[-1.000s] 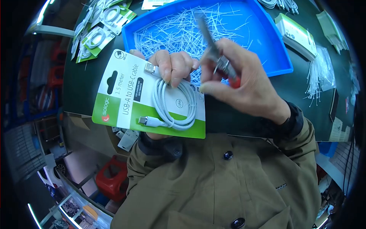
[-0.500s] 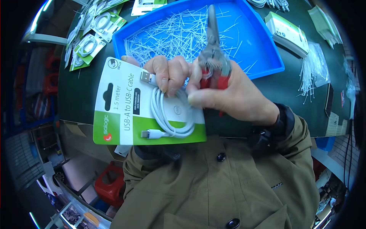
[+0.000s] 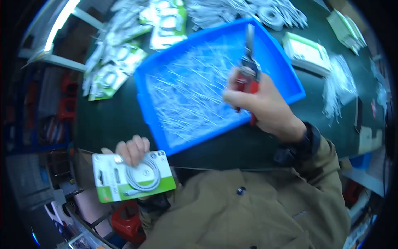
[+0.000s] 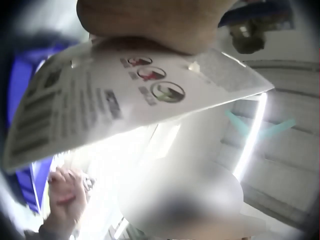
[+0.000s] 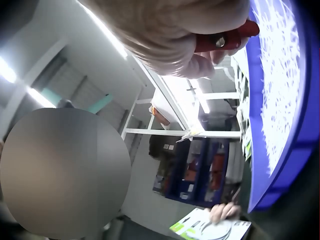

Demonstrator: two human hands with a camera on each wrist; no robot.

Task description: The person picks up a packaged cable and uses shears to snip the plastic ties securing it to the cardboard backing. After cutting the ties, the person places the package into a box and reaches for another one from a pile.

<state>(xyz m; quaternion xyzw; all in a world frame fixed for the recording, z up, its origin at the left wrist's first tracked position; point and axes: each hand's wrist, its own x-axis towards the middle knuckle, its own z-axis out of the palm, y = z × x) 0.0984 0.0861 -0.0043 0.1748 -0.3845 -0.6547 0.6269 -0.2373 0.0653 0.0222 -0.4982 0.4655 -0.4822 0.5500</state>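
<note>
My left hand (image 3: 133,150) grips the top edge of a green and white cable card (image 3: 112,178), fingers over its front, beside the table's front edge. A coiled white cable (image 3: 143,174) lies on that card. The card's printed back (image 4: 120,95) fills much of the left wrist view, below the blurred palm. Over the right part of the blue tray, my right hand (image 3: 271,103) holds red-handled pliers (image 3: 250,68), metal jaws pointing away from the body. A red handle (image 5: 220,41) shows in that hand in the right wrist view.
Many thin white ties (image 3: 195,91) lie in the blue tray (image 3: 143,97). Carded cables (image 3: 108,81) are heaped at the left, coiled cables (image 3: 271,16) behind. To the right are a stack of cards (image 3: 306,54) and a bag of ties (image 3: 342,79). A red stool (image 3: 127,222) stands below.
My left hand has carried the card away from my right hand, leftward and toward the table's front edge. My right hand, still gripping the pliers, has shifted slightly right, and the head view has shifted.
</note>
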